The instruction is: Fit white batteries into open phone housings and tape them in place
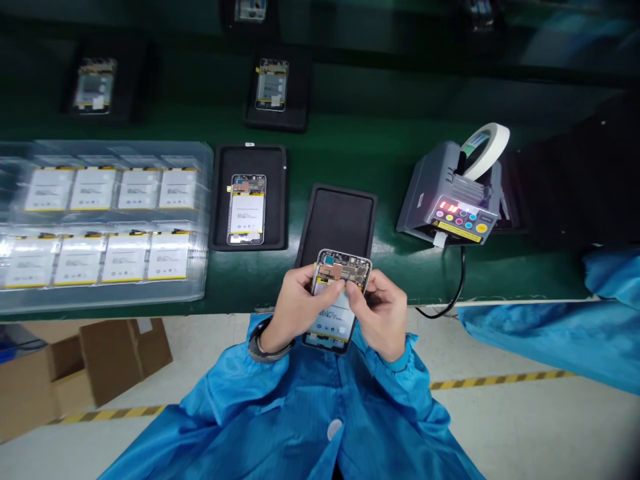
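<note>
An opened smartphone (332, 320) is held in front of my chest, over the table's front edge. Its circuit board shows at the top and a white battery below. My left hand (299, 303) grips the left side, with the thumb on the line between board and battery. From the right, my right hand (383, 313) grips the other side, its thumb close to the left one at the same line. What lies under the thumb tips is hidden. Just beyond the phone lies a black tray (340, 217), partly covered by it.
To the left, a clear plastic tray (204, 220) holds several batteries. Beside it a black tray (220, 200) carries another opened phone (247, 210). A tape dispenser (450, 193) with a cable stands right. Cardboard boxes (113, 360) sit on the floor; a blue sleeve (550, 340) is at far right.
</note>
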A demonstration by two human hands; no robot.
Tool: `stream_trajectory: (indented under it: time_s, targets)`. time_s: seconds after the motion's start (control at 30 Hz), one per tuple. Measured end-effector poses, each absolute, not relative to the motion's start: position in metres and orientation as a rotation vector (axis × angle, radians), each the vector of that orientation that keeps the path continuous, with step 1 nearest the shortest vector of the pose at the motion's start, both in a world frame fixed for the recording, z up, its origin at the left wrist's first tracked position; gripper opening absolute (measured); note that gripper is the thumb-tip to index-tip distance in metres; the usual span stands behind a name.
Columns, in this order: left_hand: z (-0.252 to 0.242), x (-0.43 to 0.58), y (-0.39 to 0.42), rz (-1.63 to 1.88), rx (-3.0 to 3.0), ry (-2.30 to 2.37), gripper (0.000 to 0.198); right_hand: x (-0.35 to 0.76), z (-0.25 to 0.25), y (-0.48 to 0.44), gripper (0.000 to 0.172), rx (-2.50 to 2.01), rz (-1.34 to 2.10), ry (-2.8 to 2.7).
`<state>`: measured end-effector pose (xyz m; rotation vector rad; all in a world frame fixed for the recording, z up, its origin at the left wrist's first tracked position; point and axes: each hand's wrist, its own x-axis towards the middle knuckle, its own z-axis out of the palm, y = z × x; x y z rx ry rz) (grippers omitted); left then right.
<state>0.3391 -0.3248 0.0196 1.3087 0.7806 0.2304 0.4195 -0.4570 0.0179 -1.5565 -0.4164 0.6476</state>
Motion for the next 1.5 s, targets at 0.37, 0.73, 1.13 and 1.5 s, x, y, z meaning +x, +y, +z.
stream_trajectory:
  time_s: [0.37, 0.73, 1.13, 1.5]
  targets:
    - [-0.007, 0.354, -0.320, 0.089, 0.906, 0.920, 0.054, 0.458, -0.003, -0.452, 0.035, -1.460, 0.813, -0.228]
    - [-0.013, 0.377, -0.304, 0.116, 0.939, 0.917, 0.044, 0.549, -0.005, -0.511, 0.034, -1.613, 0.205, 0.156]
    - [-0.010, 0.362, -0.304, 0.031, 0.799, 0.850, 0.037, 0.550, -0.002, -0.495, 0.034, -1.610, 0.140, 0.161]
    - [-0.019, 0.362, -0.306, 0.136, 0.793, 0.728, 0.050, 0.550, 0.003, -0.490, 0.024, -1.638, 0.096, 0.145]
